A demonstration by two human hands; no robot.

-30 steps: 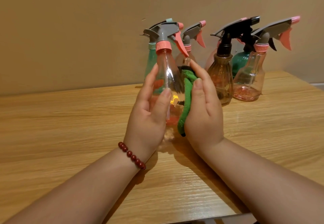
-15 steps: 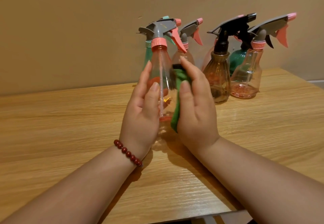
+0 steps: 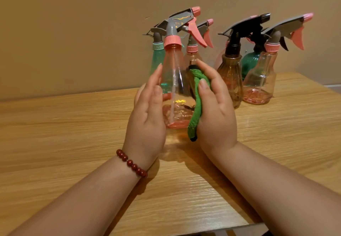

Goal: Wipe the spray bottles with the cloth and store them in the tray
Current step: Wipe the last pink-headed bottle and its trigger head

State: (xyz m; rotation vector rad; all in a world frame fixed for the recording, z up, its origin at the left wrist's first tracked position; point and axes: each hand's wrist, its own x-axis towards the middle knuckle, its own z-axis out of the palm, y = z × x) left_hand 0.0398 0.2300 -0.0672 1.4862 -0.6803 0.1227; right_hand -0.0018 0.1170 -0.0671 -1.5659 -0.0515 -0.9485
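Pink bottle (image 3: 180,80), tube (image 3: 172,88) inside, cloth (image 3: 197,106) against

Wood-grain table (image 3: 70,139) with a cluster of upright spray bottles (image 3: 230,80) along its far edge.

No text, label, brand or number can be read. Yellow squiggles are seen on the grey sprayer head (image 3: 178,21) of the held bottle (image 3: 173,77), and faint raised marks on the collar (image 3: 158,48) of the green bottle (image 3: 156,64). Neither can be made out as writing.
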